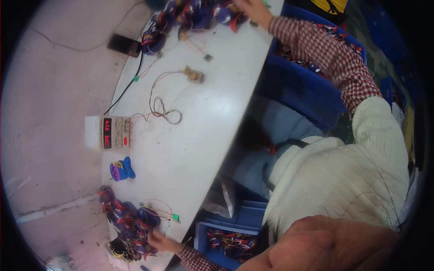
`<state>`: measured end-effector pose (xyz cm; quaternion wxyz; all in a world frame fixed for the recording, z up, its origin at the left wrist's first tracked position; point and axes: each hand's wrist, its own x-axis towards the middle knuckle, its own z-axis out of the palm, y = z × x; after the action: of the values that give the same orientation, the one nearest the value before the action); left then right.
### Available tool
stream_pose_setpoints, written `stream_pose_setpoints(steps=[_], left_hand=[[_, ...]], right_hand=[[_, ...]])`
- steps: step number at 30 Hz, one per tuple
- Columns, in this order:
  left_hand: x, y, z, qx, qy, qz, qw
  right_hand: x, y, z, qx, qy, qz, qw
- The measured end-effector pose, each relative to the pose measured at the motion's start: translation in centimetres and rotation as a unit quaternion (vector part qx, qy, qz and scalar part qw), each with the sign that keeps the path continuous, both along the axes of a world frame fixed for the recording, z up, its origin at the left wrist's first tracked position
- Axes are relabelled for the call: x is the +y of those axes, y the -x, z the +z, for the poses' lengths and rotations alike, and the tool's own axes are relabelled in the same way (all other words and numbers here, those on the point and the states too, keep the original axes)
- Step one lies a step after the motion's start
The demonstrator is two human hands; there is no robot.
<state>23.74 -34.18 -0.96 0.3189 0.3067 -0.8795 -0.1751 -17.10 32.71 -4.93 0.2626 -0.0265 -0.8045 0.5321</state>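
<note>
My right hand (254, 10) is at the top edge, partly cut off and slightly blurred. Its fingers stretch over a heap of purple, red and white wired toy parts (192, 16). At the lower end of the table, my left hand (162, 241) is closed at the edge of a second heap of such parts (129, 221). Its fingertips are hidden among them, so what they grip does not show. Thin wires run from this heap to a small green circuit board (176, 217). Another green board (207, 57) lies beside the upper heap.
Against the wall are a white power supply (93, 132) with red digits, a blue and purple fish-shaped toy (122, 169) and a dark phone (124, 45). Leads run to a tan block (194, 75) on the white table (194, 135). Blue bins (298, 83) of parts stand alongside.
</note>
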Motion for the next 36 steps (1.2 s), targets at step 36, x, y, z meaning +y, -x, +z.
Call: stream_pose_setpoints(steps=[36], left_hand=[[38.2,25.0,3.7,-0.085,0.152,-0.599,0.782]], right_hand=[[3.9,-0.2,-3.2,-0.274,0.316,0.379,0.826]])
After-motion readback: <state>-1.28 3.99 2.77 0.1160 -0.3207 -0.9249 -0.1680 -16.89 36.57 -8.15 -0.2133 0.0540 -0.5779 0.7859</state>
